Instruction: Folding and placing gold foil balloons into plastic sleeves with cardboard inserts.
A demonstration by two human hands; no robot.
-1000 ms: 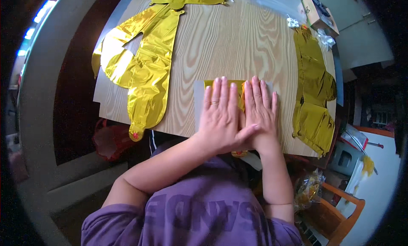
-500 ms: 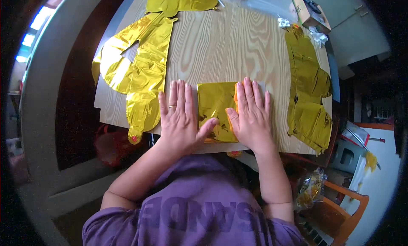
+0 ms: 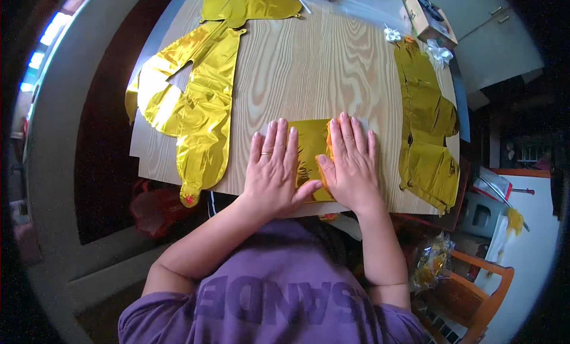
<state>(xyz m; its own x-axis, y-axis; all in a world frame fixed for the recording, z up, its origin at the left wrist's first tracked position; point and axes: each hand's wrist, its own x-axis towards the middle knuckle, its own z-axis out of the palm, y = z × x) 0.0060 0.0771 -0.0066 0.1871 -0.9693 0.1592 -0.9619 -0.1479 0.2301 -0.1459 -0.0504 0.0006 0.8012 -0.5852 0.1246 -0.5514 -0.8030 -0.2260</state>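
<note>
Left hand point(image 3: 270, 176) has shifted rightward over the last half second and now covers the left side of the foil square point(image 3: 310, 157); right hand point(image 3: 353, 169) keeps to the right edge. Judged effect: both sides of the square are pressed, so the foil should lie flatter. Both hands flat, palms down, fingers fairly close, thumbs splayed inward; neither grips. Square lies on the table point(image 3: 285, 77) near its front edge, between the hands.

Materials: square is gold, mirror-glossy, straight-edged, with fine creases beside the left fingers. Orange strip point(image 3: 329, 142), crumpled, runs along the right fingers; kind unclear. Left foil point(image 3: 205, 100) bright, wrinkled, round-lobed; right foil point(image 3: 428, 106) duller, fold-lined. Table pale, wood-grained.
</note>
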